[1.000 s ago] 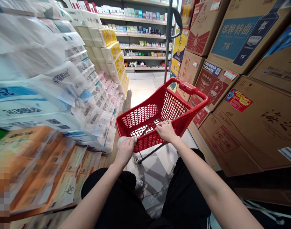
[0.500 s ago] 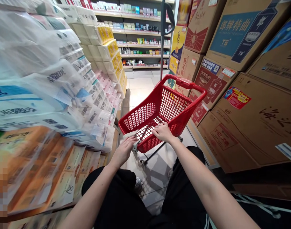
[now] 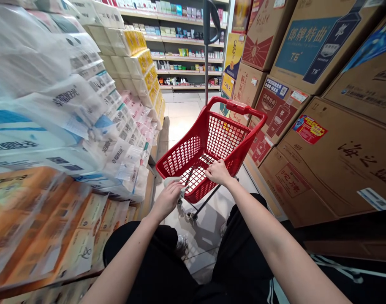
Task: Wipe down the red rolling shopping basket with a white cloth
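Note:
A red plastic shopping cart (image 3: 196, 197) with a lattice basket stands in front of me, its near rim facing my knees. My left hand (image 3: 167, 199) holds a pale, folded cloth (image 3: 171, 181) against the rim's near left corner, and part of the cloth shows past the fingers. Around the near rim, farther right, my right hand (image 3: 218, 173) is closed, with its fingers curled over the edge. The basket's bottom shows through as a bright grid with a dark bar.
Wrapped tissue packs (image 3: 69, 97) rise on my left, with orange packs (image 3: 37, 219) lower down. Stacked cardboard boxes (image 3: 338, 169) line the right side. A dark upright pole with a handle (image 3: 207, 67) stands behind the cart. Stocked shelves (image 3: 186, 40) are at the back.
The view has shifted a little, so the boxes and pole sit farther left. My right hand's fingers are curled more tightly at the rim. The cloth stays under my left hand.

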Tool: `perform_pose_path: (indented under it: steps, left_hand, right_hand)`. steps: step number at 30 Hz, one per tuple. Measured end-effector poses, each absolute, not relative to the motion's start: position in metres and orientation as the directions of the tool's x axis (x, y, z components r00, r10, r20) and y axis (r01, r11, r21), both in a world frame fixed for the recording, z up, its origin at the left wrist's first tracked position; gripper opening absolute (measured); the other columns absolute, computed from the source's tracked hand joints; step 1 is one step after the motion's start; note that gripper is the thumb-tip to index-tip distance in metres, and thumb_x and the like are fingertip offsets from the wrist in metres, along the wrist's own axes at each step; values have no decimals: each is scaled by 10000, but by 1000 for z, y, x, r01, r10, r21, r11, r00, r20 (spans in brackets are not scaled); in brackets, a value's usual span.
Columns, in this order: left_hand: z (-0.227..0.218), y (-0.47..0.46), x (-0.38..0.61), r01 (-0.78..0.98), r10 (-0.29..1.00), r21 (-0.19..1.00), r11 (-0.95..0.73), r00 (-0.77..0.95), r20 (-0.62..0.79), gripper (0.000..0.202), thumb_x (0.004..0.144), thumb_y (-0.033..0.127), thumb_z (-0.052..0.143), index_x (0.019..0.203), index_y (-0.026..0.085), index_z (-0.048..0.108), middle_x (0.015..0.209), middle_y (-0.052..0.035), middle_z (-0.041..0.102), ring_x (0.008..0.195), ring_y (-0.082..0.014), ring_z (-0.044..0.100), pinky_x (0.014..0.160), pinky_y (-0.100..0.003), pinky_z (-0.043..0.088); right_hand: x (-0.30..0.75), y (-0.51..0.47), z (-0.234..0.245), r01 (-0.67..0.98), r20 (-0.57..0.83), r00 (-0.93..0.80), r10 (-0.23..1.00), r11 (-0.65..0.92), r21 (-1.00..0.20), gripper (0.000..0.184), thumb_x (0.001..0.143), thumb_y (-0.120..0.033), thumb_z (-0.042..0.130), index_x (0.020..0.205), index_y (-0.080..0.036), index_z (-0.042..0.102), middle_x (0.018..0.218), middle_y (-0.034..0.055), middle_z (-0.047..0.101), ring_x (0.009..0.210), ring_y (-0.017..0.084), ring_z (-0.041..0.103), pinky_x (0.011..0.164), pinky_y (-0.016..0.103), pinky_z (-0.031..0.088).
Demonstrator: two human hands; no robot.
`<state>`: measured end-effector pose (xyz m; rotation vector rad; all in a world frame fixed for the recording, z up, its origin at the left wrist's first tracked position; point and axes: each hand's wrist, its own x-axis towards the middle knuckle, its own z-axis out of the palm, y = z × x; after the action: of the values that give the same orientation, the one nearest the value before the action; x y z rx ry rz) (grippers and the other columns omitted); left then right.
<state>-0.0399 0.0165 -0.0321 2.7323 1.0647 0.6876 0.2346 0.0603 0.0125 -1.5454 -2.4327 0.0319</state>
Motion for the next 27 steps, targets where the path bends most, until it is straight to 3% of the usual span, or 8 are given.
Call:
perform_pose_path:
  steps: [7,13,17,27]
  left_hand:
    - [-32,13,-33,726,783,315,-612,497,375,269,922,200,307,1046,181,545,1068,-93,629,1163,-209,507,1091,-498,301]
    - [-39,-14,-12,645,719,329,-689,552,423,312,905,156,323,1149,189,515,1159,-97,606,1187,-197,497,1105,-476,295]
    - [-32,-4,-34,592,657,287,-753,656,372,330,897,149,349,1166,198,534,1193,-85,599,1215,-191,478,1105,-454,306]
    - [-29,28,-65,707,763,300,-640,538,359,311,928,219,315,1128,200,552,1175,-81,611,1243,-201,454,1099,-487,290]
  right_hand:
    - [222,61,10,911,190,-359,914,388,-141,428,909,-299,356,700,-196,716,789,54,695,808,170,528,877,359,211]
    - [228,58,11,906,196,-379,904,406,-120,404,896,-296,374,710,-193,718,772,54,697,787,165,532,856,352,217]
    - [232,56,13,885,200,-412,889,443,-145,410,894,-281,373,671,-190,704,737,38,687,772,152,523,857,344,215]
    - [224,57,14,890,187,-402,896,431,-148,390,888,-275,387,688,-192,711,742,35,686,789,152,519,879,346,210]
